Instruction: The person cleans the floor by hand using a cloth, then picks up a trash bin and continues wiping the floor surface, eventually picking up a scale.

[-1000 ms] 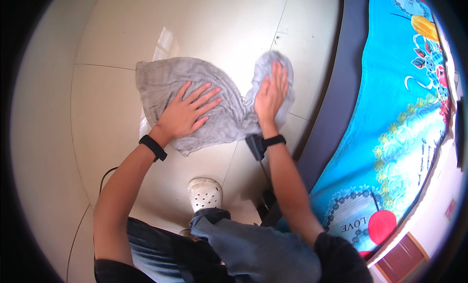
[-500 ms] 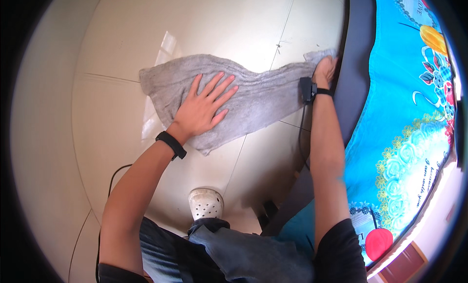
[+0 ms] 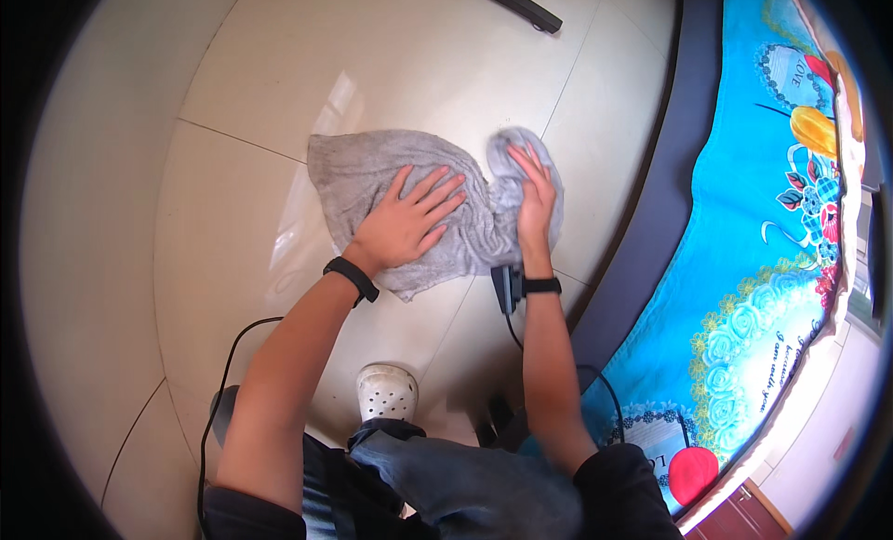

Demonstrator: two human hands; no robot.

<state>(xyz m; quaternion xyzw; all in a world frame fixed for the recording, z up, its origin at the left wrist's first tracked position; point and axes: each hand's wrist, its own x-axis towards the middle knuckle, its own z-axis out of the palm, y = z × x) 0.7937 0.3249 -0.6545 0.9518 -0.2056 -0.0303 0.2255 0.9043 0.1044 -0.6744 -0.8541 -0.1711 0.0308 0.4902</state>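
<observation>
Both the left hand (image 3: pixel 406 226) and right hand (image 3: pixel 534 198) press flat, fingers spread, on the grey cloth (image 3: pixel 372 173), partly bunched; much tiled floor (image 3: pixel 437 66) looks unwiped.

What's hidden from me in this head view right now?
- Floor under the grey towel: covered by the cloth.
- Towel parts beneath the left hand and right hand.
- Small black device at the right wrist: too small to identify.
- Patterned blue mat: cut by the frame edge.

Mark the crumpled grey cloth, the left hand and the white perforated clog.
Crumpled grey cloth (image 3: pixel 358 173): head view, bare upper-left part.
Left hand (image 3: pixel 405 224): head view, back of the hand, flat on the cloth.
White perforated clog (image 3: pixel 387 393): head view, toe top.
</observation>
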